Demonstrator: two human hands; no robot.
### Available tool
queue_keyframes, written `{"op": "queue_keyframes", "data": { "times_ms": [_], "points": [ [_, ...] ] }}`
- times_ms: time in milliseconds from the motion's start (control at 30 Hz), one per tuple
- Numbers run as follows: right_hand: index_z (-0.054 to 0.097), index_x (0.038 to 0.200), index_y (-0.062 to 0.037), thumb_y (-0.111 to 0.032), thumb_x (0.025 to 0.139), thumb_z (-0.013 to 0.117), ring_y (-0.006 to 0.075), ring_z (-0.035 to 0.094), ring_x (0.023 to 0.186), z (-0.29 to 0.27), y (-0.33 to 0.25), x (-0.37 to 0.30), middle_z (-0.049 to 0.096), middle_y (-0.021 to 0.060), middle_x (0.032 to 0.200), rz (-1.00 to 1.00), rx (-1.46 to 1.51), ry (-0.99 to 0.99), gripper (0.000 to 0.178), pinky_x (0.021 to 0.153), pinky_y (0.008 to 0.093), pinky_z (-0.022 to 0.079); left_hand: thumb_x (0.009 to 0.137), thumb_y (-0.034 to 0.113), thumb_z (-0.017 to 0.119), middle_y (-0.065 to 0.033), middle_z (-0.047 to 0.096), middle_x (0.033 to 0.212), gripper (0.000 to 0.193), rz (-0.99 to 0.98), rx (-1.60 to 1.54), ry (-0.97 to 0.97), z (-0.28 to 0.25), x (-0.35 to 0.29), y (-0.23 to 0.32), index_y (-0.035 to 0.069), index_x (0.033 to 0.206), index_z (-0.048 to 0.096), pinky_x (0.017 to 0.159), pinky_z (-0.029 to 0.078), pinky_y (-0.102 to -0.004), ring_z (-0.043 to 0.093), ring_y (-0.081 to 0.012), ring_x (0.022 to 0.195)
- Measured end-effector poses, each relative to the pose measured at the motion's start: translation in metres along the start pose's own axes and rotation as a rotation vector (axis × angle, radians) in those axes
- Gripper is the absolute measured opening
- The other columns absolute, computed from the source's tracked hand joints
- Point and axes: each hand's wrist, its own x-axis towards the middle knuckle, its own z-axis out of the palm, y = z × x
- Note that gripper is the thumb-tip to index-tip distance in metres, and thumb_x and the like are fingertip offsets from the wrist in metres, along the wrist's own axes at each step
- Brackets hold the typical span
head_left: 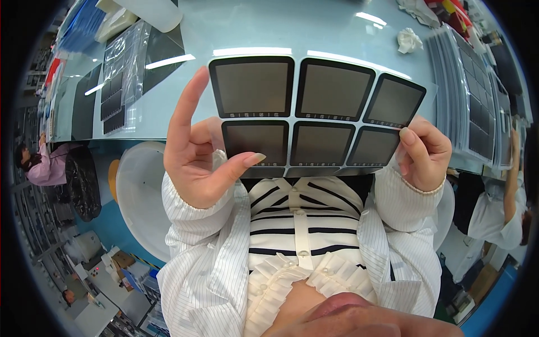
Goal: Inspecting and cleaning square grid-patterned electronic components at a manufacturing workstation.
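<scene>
Between my two hands I hold up a thin clear sheet [321, 119], tilted above the near edge of the table. It bears rows of dark grey, round-cornered panels with black borders and a line of small marks along each lower border. My left hand [196, 160] grips its left side, the thumb over a lower panel and some fingers behind, while the index finger points up along the edge. My right hand [425, 151] pinches the lower right corner, thumb in front. The fingers behind the sheet are partly hidden.
On the glossy table [252, 28] lie clear bags [126, 62] with dark sheets at left, a white cylinder [157, 14], a crumpled tissue [410, 41] and a tall stack of panel sheets [466, 95] at right. A white tub [140, 196] stands below. Other people are at both sides.
</scene>
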Motion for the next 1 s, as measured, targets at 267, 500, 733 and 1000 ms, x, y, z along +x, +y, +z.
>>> {"op": "queue_keyframes", "data": {
  "times_ms": [267,500,733,1000],
  "points": [
    [0.063,0.076,0.005,0.0,0.079,0.062,0.0043,0.04,0.039,0.007,-0.005,-0.002,0.056,0.0062,0.062,0.032,0.014,0.035,0.006,0.039,0.0178,0.026,0.065,-0.01,0.068,-0.0158,0.067,0.088,0.088,-0.001,-0.041,0.003,-0.002,-0.001,-0.001,-0.008,0.138,0.018,0.073,0.045,-0.0185,0.064,-0.0128,0.073],
    [0.063,0.076,0.0053,0.004,0.078,0.062,0.0041,0.041,0.039,0.013,-0.01,0.001,0.056,0.0061,0.062,0.058,0.041,0.037,0.003,0.039,0.0177,0.026,0.067,-0.009,0.068,-0.0144,0.067,0.087,0.088,0.04,-0.024,-0.002,-0.007,0.001,-0.004,-0.007,0.139,0.017,0.074,0.044,-0.0181,0.064,-0.0131,0.077],
    [0.064,0.077,0.005,0.004,0.077,0.063,0.0039,0.042,0.04,0.018,-0.014,0.005,0.056,0.006,0.062,-0.003,0.014,0.012,0.002,0.039,0.0169,0.028,0.068,-0.009,0.068,-0.0123,0.067,0.085,0.088,0.048,-0.038,0.037,-0.008,0.002,-0.007,-0.005,0.14,0.017,0.074,0.044,-0.0175,0.064,-0.013,0.078],
    [0.063,0.089,0.0059,-0.001,0.081,0.062,0.0019,0.041,0.04,0.021,-0.018,0.003,0.059,0.0052,0.065,0.023,0.086,0.016,0.01,0.039,0.0149,0.028,0.067,-0.009,0.068,-0.0114,0.067,0.085,0.087,0.064,-0.051,0.087,-0.005,0.004,-0.008,-0.004,0.139,0.019,0.071,0.047,-0.0184,0.065,-0.0135,0.077]
  ]
}}
